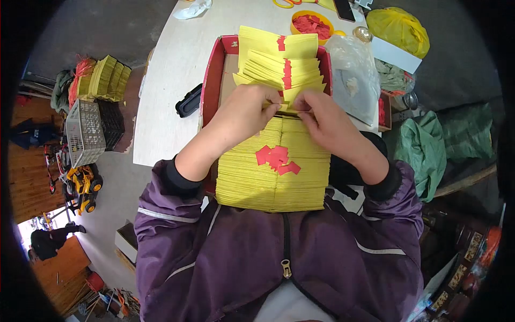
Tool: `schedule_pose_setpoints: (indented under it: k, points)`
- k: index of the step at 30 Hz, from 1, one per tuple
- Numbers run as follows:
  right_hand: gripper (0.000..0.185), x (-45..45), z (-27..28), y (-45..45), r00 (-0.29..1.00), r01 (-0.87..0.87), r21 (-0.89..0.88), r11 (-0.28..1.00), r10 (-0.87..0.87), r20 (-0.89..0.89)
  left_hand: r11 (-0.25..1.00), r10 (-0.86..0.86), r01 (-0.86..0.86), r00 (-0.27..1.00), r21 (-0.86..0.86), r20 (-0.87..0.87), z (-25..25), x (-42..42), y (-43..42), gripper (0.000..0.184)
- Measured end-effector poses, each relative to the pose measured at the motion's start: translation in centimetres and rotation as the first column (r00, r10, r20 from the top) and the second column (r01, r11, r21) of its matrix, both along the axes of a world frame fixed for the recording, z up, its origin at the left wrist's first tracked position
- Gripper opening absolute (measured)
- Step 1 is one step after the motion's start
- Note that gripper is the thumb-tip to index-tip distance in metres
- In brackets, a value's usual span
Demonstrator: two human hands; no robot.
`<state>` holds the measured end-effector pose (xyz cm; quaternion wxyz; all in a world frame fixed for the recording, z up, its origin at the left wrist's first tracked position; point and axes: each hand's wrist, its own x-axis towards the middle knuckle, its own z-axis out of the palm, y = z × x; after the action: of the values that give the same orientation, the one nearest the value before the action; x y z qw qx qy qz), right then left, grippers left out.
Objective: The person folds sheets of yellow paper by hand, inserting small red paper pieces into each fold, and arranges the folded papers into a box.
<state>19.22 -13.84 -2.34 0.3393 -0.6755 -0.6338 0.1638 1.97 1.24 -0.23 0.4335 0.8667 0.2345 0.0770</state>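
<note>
The left hand (241, 111) and the right hand (331, 122) appeared to pinch a yellow paper (289, 107), just beyond the near stack (303, 188), on which red slips (277, 156) lay. The step seemed to be working this paper's edge; the next move probably called for even pressure.

over on that table (161, 107), a box (210, 88) holds a paper stack (247, 188), scraps (276, 155) on top; behind the box, a bowl (294, 26); to its right, a plastic bag (348, 80); far left, a crate (86, 134).
</note>
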Motion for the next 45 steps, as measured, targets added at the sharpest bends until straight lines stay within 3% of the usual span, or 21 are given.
schedule_pose_setpoints:
  k: [6,10,16,18,20,25,31,33,35,36,40,41,45]
  points:
    - [0.022,0.3,1.1,0.6,0.998,-0.034,-0.014,0.999,0.035,0.046,1.0,-0.003,0.003,1.0,-0.013,0.018,0.6,0.7,0.1,0.013]
    - [0.024,0.5,1.1,2.1,0.984,-0.047,0.101,0.994,0.029,0.173,1.0,-0.025,0.026,0.996,0.009,-0.082,0.9,0.8,0.0,0.013]
    - [0.026,-0.1,1.7,1.6,0.937,-0.072,0.235,0.969,-0.015,0.35,0.993,-0.047,0.055,0.996,0.105,-0.081,1.7,0.4,-0.3,0.01]
    - [0.028,-0.9,1.8,-0.3,0.938,-0.09,0.203,0.975,0.014,0.346,0.987,-0.018,0.012,0.999,0.16,0.034,1.1,0.2,-0.1,0.012]
    - [0.03,-1.8,1.3,-2.2,0.935,-0.23,0.137,0.964,0.179,0.306,0.978,0.004,-0.036,0.989,0.206,0.15,0.6,0.0,-0.1,0.015]
    - [0.039,-3.8,0.7,-4.6,0.918,-0.302,0.107,0.947,0.259,0.301,0.96,0.111,-0.171,0.96,0.22,0.258,0.6,-1.1,-0.7,0.019]
    - [0.036,-5.0,0.1,-4.6,0.88,-0.328,0.091,0.94,0.269,0.392,0.968,0.064,-0.133,0.952,0.213,0.3,-0.1,-4.0,-1.4,0.021]
    - [0.04,-5.2,0.6,-4.7,0.881,-0.302,0.151,0.941,0.215,0.421,0.966,0.103,-0.081,0.992,-0.247,0.077,1.1,-4.9,-1.9,0.02]
    - [0.044,-5.4,0.9,-4.6,0.882,-0.277,0.211,0.937,0.161,0.443,0.744,0.033,-0.117,0.99,-0.657,-0.139,1.9,-5.8,-2.5,0.019]
    - [0.044,-5.4,0.9,-4.5,0.881,-0.281,0.212,0.936,0.164,0.444,0.745,0.037,-0.12,0.99,-0.657,-0.139,1.9,-6.1,-2.8,0.019]
    - [0.046,-5.5,0.5,-4.2,0.826,-0.227,0.242,0.943,0.055,0.561,0.444,0.208,-0.138,0.977,-0.885,-0.048,1.7,-5.9,-4.4,0.021]
    - [0.046,-5.5,0.6,-4.3,0.825,-0.227,0.24,0.944,0.055,0.562,0.443,0.208,-0.137,0.977,-0.886,-0.047,1.7,-5.8,-4.6,0.021]
    - [0.051,-5.4,1.0,-4.0,0.997,-0.082,0.205,0.975,0.078,0.026,0.567,0.189,-0.087,0.982,-0.819,0.027,1.8,-5.5,-5.1,0.025]
